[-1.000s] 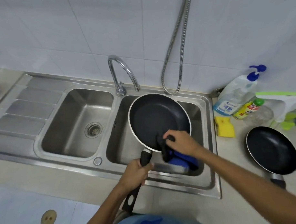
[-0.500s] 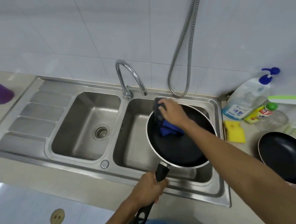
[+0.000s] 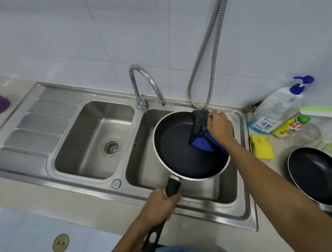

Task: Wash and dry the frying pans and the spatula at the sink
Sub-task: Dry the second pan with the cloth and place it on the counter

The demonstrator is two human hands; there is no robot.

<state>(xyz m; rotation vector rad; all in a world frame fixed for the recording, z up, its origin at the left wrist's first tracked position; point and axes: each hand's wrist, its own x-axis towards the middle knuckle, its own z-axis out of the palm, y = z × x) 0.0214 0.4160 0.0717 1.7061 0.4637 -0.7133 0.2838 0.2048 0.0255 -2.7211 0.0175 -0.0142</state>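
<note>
Head view: I see left hand [image 3: 160,207] wrapped tight round handle of pan [image 3: 181,155], pan held above right basin [image 3: 210,192]. Right hand [image 3: 219,127] clutches grey-and-blue cloth [image 3: 200,133], pressing it on pan's far inner rim. Second pan [image 3: 317,175] sits on counter at right, near yellow sponge [image 3: 262,149] and soap bottle [image 3: 273,110]. Tap [image 3: 146,85] arches over divider between basins.

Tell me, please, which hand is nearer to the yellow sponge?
Right. The right hand grips the blue cloth at the far rim of the frying pan, just left of the yellow sponge; the left hand holds the pan handle over the front sink rim.
</note>
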